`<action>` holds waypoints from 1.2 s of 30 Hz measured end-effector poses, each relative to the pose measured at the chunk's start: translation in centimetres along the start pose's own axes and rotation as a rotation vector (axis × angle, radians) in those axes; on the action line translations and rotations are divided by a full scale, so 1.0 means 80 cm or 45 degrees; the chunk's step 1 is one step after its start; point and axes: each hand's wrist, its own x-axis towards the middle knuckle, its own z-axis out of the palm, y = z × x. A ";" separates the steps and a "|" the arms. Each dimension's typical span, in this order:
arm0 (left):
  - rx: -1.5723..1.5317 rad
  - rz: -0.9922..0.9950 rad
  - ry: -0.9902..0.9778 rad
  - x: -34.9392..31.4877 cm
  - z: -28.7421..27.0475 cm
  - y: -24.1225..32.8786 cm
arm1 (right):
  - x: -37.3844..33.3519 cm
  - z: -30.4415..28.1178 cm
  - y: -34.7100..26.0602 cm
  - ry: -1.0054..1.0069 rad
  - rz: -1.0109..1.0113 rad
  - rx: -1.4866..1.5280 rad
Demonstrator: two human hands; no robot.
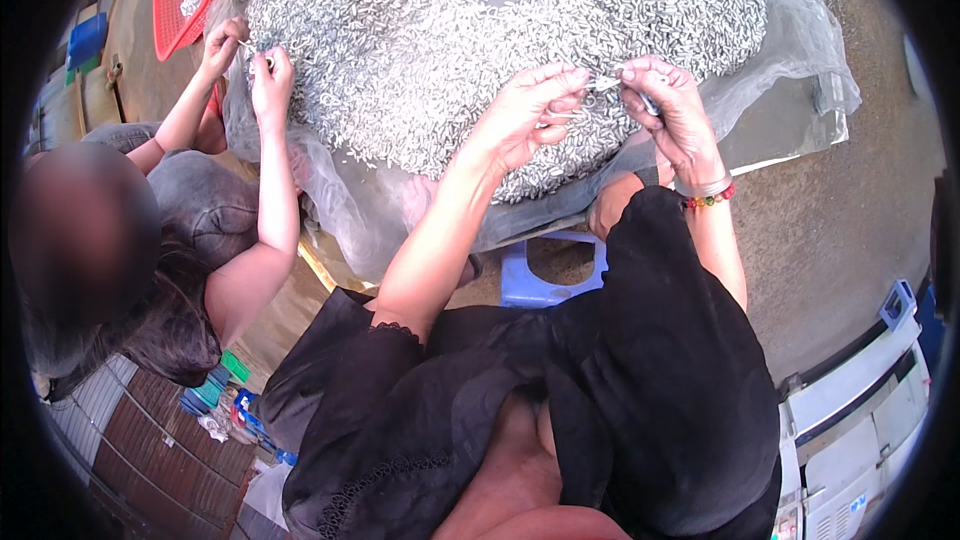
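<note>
A wide heap of small, slender silvery pieces point(400, 60) spreads before me; their kind is too small to make out. My left hand point(530, 115) is over its near part, thumb and forefinger pinched at one end of a small pale silvery piece point(604, 84). Close by on the right, my right hand point(672, 105) is closed, its fingertips at the other end of that piece. Something small, dark and shiny point(651, 103) shows among the right fingers, mostly hidden. A beaded bracelet circles the right wrist.
Clear plastic sheeting point(815, 30) lies under the heap and over its edges. A co-worker's hands point(268, 80) work at the left edge, near a red basket point(180, 35). A blue plastic stool point(530, 290) stands below the near edge. White crates point(850, 410) are at lower right.
</note>
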 end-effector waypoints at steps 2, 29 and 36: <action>-0.038 0.091 0.118 0.001 -0.001 -0.005 | -0.001 0.008 0.001 -0.044 0.003 -0.069; 2.199 0.731 0.317 0.088 -0.069 0.016 | 0.018 -0.022 0.115 0.168 -0.617 -1.678; 1.875 0.472 0.468 0.066 -0.060 0.048 | 0.010 -0.016 0.083 0.384 -0.284 -0.909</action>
